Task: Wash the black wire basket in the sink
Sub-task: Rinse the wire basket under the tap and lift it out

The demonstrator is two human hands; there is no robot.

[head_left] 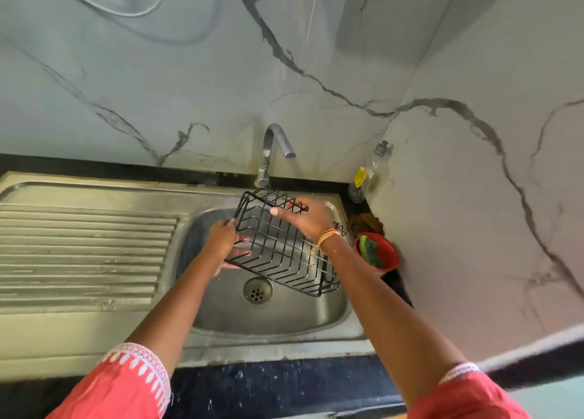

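From the head camera, the black wire basket [278, 245] is up in the air over the steel sink [284, 320], tilted, with one end near the tap [275, 147] and the other end lower, close to the right side of the bowl. The drain [257, 290] sits just under it.

The left hand [222, 240] grips the left end of the basket. Its fingers curl round the wires, and some fingertips show through from the far side.

The right hand [308, 218] lies on top of the basket near the back edge. Its thumb sticks out straight to the left, and its fingers bend over the top wires. A yellow thread band [325, 237] goes round that wrist.

A red bowl [384, 254] with a green sponge [370, 251] in it stands to the right of the sink. A clear soap bottle [368, 173] stands in the corner by the wall. The ridged draining board [82, 248] is on the left. Both sleeves are pink with white trim.
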